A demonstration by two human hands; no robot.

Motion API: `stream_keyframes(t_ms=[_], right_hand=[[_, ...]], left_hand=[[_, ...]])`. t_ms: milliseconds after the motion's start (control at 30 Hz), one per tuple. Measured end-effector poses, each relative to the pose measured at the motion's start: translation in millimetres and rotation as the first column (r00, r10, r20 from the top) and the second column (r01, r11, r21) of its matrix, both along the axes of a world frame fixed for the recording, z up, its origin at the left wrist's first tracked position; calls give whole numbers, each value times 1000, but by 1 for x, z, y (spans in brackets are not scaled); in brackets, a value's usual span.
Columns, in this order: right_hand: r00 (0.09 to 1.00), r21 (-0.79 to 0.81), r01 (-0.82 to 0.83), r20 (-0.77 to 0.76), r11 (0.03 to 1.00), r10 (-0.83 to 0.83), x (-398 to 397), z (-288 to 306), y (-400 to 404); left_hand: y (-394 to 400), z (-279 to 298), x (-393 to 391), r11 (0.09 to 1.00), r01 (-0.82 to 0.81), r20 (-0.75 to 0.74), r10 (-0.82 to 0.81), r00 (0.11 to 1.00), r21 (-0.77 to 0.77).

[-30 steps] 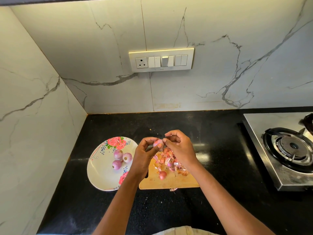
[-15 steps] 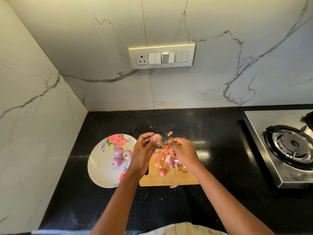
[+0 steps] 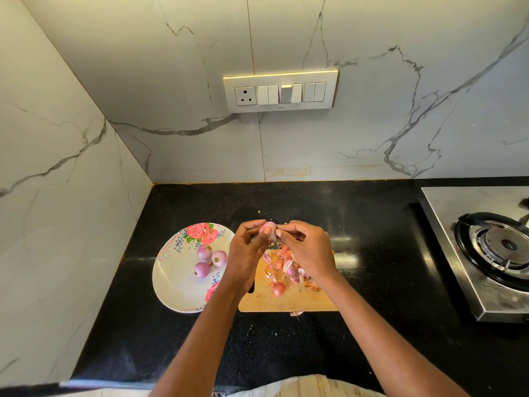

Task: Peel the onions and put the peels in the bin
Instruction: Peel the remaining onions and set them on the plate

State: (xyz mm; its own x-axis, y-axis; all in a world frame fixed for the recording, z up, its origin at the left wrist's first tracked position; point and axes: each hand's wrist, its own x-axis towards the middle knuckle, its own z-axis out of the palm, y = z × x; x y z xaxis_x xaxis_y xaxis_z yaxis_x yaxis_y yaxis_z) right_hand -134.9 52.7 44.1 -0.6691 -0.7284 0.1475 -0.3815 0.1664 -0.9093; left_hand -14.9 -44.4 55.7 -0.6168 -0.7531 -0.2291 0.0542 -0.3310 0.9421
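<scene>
My left hand (image 3: 246,253) grips a small pink onion (image 3: 270,228) above the far edge of the wooden cutting board (image 3: 286,302). My right hand (image 3: 307,249) pinches at the onion's right side with its fingertips. Under the hands a pile of pink onion peels (image 3: 283,265) lies on the board. One small unpeeled onion (image 3: 279,288) sits on the board near its middle. Three peeled onions (image 3: 211,259) lie on the floral white plate (image 3: 174,285) to the left. No bin is in view.
The board and plate rest on a black countertop (image 3: 372,253) in a corner of marble-look walls. A steel gas stove (image 3: 492,253) stands at the right. A stray peel (image 3: 296,313) lies just off the board's near edge. A switch panel (image 3: 280,91) is on the back wall.
Half a second ago my right hand had pulled a peel away to the right of the onion. Now it is back against the onion, pinching at its side. The left hand keeps its hold.
</scene>
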Motion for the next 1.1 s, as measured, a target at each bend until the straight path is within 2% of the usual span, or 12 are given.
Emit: stream_keyframes(t_ms=[467,1100], right_hand=[[999,4,-19,-39,1000,19,-2,1,-1],[1000,-19,-12,-28,1000,11,1,4,4]], left_hand=[[-4,-2,-2,997,-15,-16,16,1000,73],[2,4,2,1000,12,-6,-12,1000,9]])
